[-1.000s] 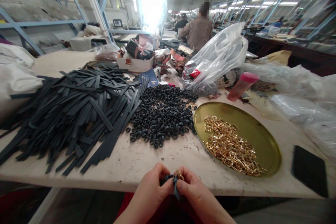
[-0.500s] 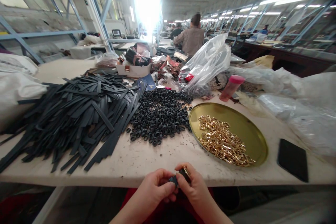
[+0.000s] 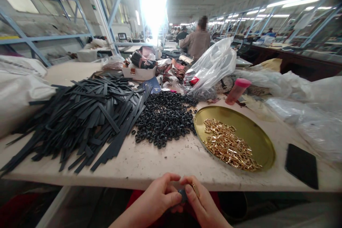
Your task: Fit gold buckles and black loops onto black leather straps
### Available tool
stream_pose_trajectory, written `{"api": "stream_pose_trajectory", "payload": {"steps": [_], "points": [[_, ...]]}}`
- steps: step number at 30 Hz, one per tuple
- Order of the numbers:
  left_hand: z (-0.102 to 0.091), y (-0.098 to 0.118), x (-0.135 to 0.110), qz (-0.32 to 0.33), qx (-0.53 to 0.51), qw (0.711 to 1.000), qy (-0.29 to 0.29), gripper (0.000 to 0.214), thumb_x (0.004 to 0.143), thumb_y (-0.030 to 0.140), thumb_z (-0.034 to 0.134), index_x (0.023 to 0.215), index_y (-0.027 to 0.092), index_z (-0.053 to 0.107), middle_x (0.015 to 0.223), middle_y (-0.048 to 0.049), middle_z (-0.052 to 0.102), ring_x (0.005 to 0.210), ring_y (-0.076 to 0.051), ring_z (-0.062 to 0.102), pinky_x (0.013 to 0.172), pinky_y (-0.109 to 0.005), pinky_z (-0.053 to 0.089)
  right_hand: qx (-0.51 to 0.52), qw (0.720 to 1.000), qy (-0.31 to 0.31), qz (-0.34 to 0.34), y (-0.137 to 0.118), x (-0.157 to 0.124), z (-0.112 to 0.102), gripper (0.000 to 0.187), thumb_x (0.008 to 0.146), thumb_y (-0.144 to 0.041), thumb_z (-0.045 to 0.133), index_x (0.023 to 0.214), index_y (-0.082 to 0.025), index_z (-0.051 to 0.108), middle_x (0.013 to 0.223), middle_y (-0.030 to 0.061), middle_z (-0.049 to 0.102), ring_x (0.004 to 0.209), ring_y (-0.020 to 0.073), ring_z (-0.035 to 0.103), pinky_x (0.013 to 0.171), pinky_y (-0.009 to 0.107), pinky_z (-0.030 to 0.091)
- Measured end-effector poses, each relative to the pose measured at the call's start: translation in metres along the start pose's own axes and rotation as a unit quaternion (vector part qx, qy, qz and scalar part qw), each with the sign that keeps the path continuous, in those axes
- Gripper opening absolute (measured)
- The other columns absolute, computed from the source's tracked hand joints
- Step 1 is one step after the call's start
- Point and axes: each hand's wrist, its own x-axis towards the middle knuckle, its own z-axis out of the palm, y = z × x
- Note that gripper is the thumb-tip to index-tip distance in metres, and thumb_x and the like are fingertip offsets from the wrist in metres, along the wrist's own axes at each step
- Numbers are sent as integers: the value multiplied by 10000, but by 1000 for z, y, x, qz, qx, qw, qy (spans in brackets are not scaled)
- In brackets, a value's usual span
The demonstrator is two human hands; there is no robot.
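At the table's front edge my left hand [image 3: 162,196] is closed, thumb and fingers pinching a short black strap piece [image 3: 182,195]. My right hand [image 3: 196,197] meets it from the other side, also closed on the strap. A gold buckle [image 3: 195,189] shows between the right thumb and forefinger. Fingers hide most of the strap, so I cannot tell how it sits in the buckle. Beyond the hands lies a heap of small black loops [image 3: 165,119]. To the right, a round gold tray [image 3: 258,142] holds a pile of gold buckles [image 3: 227,146].
A large pile of flat black strips [image 3: 80,117] covers the left side of the table. A dark phone-like slab [image 3: 301,165] lies right of the tray. Farther back are a pink-lidded jar [image 3: 237,91], a clear plastic bag [image 3: 213,66] and a white box [image 3: 140,73]. Another person [image 3: 197,41] sits ahead.
Both hands have dropped slightly and the fingers have shifted around the strap. The black piece and the buckle are more covered now. The camera view has moved a little.
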Motion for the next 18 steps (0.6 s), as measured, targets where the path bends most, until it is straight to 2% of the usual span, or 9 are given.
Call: {"api": "stream_pose_trajectory", "payload": {"steps": [4, 5, 7, 9, 11, 12, 14, 16, 18], "points": [[-1, 4, 3, -8, 32, 999, 9, 385, 702, 156, 504, 1087, 146, 499, 627, 33, 593, 566, -116, 590, 536, -198, 426, 5, 996, -92, -5, 18, 10, 4, 383, 841, -514, 370, 1011, -225, 557, 704, 38, 660, 612, 194, 603, 573, 287, 440], [-1, 5, 5, -8, 54, 998, 14, 410, 713, 167, 499, 1123, 152, 484, 634, 27, 603, 577, -124, 596, 534, -199, 425, -4, 996, -84, 0, 21, 14, 5, 395, 834, -524, 373, 1017, -228, 559, 697, 39, 667, 603, 200, 610, 567, 292, 445], [-4, 7, 11, 11, 121, 992, 29, 468, 737, 187, 489, 1202, 165, 442, 672, 8, 635, 629, -146, 614, 549, -207, 432, -45, 999, -20, 2, 26, 27, 4, 402, 822, -537, 374, 1000, -241, 580, 709, 48, 682, 638, 221, 628, 590, 311, 455], [-17, 14, 19, 57, 220, 971, 73, 508, 755, 201, 493, 1255, 192, 408, 751, -2, 672, 715, -155, 627, 618, -215, 448, -121, 991, 45, -24, 30, 45, -1, 370, 813, -521, 392, 937, -252, 614, 780, 67, 696, 741, 250, 633, 670, 346, 461], [-44, 24, 26, 96, 339, 922, 162, 450, 772, 240, 509, 1219, 224, 457, 841, 7, 683, 794, -143, 621, 704, -206, 444, -215, 972, 65, -66, 36, 65, -10, 309, 797, -482, 443, 847, -248, 638, 831, 82, 693, 804, 270, 622, 738, 385, 456], [-62, 30, 28, 100, 402, 883, 223, 376, 784, 269, 509, 1159, 231, 510, 880, 8, 678, 814, -137, 616, 729, -199, 438, -259, 960, 65, -87, 41, 74, -16, 281, 786, -460, 473, 820, -239, 643, 839, 87, 690, 817, 277, 620, 754, 401, 457], [-106, 42, 31, 79, 451, 831, 317, 247, 822, 276, 456, 1010, 186, 587, 978, -45, 645, 881, -158, 593, 787, -225, 417, -317, 938, 86, -114, 52, 89, -26, 263, 768, -431, 509, 841, -220, 648, 875, 97, 685, 845, 285, 620, 766, 418, 471], [-150, 52, 32, 45, 477, 784, 394, 267, 851, 250, 388, 1013, 129, 562, 1025, -116, 609, 950, -201, 562, 840, -288, 387, -342, 924, 105, -131, 64, 97, -35, 283, 765, -423, 518, 896, -207, 646, 929, 104, 680, 883, 283, 622, 781, 411, 490], [-182, 56, 35, 5, 499, 747, 439, 254, 828, 250, 438, 1020, 120, 540, 1041, -139, 588, 964, -225, 557, 832, -312, 382, -355, 919, 102, -139, 74, 100, -39, 288, 774, -420, 514, 917, -207, 645, 947, 102, 681, 892, 273, 630, 783, 389, 507]]}}
